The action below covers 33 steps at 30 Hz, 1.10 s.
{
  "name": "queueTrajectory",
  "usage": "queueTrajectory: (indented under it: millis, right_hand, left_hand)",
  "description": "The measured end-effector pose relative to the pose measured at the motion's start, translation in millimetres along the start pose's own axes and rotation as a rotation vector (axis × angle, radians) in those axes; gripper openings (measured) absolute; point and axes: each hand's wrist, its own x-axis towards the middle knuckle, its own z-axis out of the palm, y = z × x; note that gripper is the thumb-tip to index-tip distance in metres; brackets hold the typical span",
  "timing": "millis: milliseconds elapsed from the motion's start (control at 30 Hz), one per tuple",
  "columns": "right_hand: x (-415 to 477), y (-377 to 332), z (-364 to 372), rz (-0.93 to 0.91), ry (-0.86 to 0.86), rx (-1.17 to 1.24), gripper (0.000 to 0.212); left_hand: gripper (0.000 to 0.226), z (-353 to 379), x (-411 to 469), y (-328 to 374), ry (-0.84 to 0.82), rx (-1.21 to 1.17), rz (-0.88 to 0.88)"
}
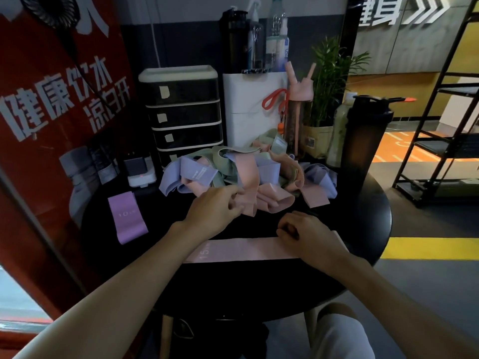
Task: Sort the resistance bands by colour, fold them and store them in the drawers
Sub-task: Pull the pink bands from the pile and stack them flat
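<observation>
Flat pink band (241,251) lies long axis left-right near the table's (357,218) front edge; right hand (307,235) is curled onto its right end, gripping it. Left hand (215,211) pinches a second pink band (250,177) at the pile (197,172). Bare tabletop strip between pile and flat band; purple band (127,218) lies flat at left, drawers (184,115) behind.

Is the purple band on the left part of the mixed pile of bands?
No, the purple band lies flat on the table by itself, apart from the pile, to its left.

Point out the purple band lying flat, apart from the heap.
The purple band marked 10, alone on the left. The lilac ones are tangled in the heap; the other flat band is pink.
</observation>
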Motion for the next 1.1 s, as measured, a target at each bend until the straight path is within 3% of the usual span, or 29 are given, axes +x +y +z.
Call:
queueTrajectory:
  millis: [333,700,867,1000,1100]
  right_hand:
    - [0.1,4.7,3.1,-0.002,0.016,0.028,0.007]
    - [0.4,0.9,-1.4,0.041,-0.020,0.039,0.009]
    - [20.1,-7.7,-13.5,0.092,-0.128,0.075,0.015]
    - [58.9,-31.6,-44.7,0.074,0.182,0.325,0.030]
    - [89.8,-57.7,-77.3,0.046,0.247,0.524,0.043]
  left_hand:
    - [0.010,1.6,14.6,-7.3,0.014,0.113,0.012]
    - [0.003,-59.6,26.6,17.2,0.325,0.046,0.230]
    - [0.006,-90.9,37.5,29.5,0.372,0.080,0.300]
    - [0.006,-110.5,44.2,39.8,0.378,0.058,0.320]
    - [0.006,-121.7,44.4,47.5,0.371,0.025,0.349]
